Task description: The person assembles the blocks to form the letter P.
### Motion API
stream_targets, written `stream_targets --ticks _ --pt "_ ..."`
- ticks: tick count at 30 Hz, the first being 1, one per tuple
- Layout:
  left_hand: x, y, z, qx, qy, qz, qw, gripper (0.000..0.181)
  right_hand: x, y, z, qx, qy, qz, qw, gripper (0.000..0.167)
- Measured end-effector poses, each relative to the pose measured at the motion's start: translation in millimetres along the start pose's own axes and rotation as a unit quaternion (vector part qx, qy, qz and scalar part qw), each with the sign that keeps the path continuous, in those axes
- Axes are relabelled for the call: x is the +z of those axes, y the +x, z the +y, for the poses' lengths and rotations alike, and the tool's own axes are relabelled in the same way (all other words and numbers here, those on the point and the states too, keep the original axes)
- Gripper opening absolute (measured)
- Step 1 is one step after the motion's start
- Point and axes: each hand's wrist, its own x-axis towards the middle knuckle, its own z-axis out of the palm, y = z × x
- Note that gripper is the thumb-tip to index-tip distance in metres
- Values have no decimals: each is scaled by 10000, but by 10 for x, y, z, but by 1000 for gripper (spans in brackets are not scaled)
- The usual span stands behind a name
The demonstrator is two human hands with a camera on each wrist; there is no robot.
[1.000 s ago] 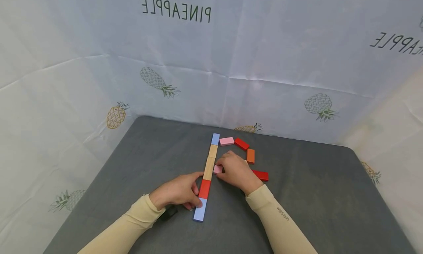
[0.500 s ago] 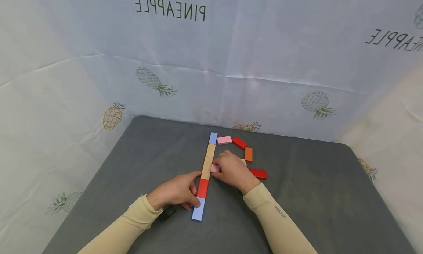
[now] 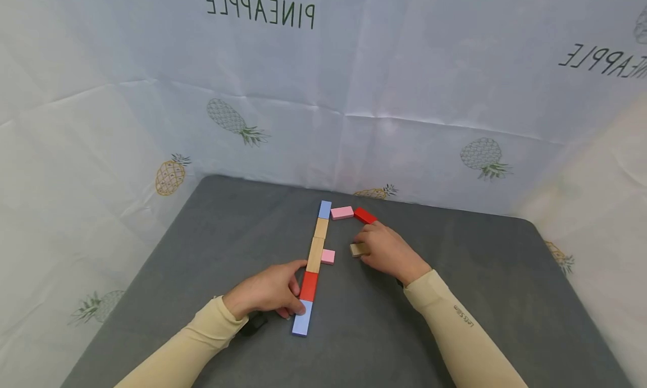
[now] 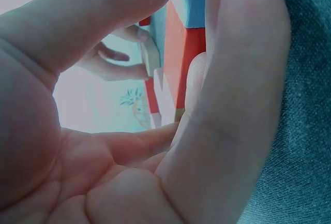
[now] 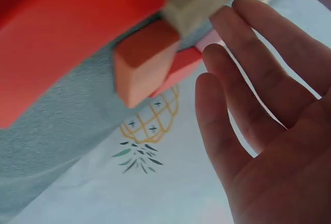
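My left hand (image 3: 268, 290) rests along a row of blocks, its thumb on the near blue block (image 3: 302, 319) and its index finger at the edge of a plain wooden block (image 3: 315, 255). Between those lies a red block (image 3: 309, 287). Farther right, my right hand (image 3: 386, 250) pinches another plain wooden block (image 3: 358, 250) between thumb and fingers. A small pink block (image 3: 328, 256) touches the row's right side. In the right wrist view, an orange block (image 5: 145, 61) and a large red block (image 5: 88, 32) sit beside the held block; my right hand hides them in the head view.
The row ends at the back with a wooden block (image 3: 320, 228) and a blue block (image 3: 325, 209). A pink block (image 3: 342, 213) and a tilted red block (image 3: 365, 215) curve off rightward. The dark grey table (image 3: 480, 281) meets a white pineapple-print curtain (image 3: 404, 68).
My right hand has let go of the small pink block beside the row and moved right. It now grips the plain wooden block. My left hand keeps its place.
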Motion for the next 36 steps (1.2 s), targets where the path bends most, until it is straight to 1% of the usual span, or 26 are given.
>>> stream_targets --ticks 6,12,18,25,29,36 --pt "-18 0 4 -88 56 -26 9999 100 -9 -27 80 -170 120 -69 9998 27" --pt "-23 8 50 -114 109 7 9999 100 -44 -80 184 -385 169 -160 9990 28" --pt "-17 3 48 -193 114 -2 9997 99 -65 -129 242 -362 319 -264 9985 27" --pt "1 0 4 -164 78 -4 9998 100 -60 -146 260 -413 308 -314 9982 26" --pt "-3 1 -1 -171 62 -32 9998 100 -74 -166 256 -397 335 -352 9980 26" --pt "-13 0 10 -160 67 -52 9998 100 -89 -173 268 -491 257 -376 9978 31"
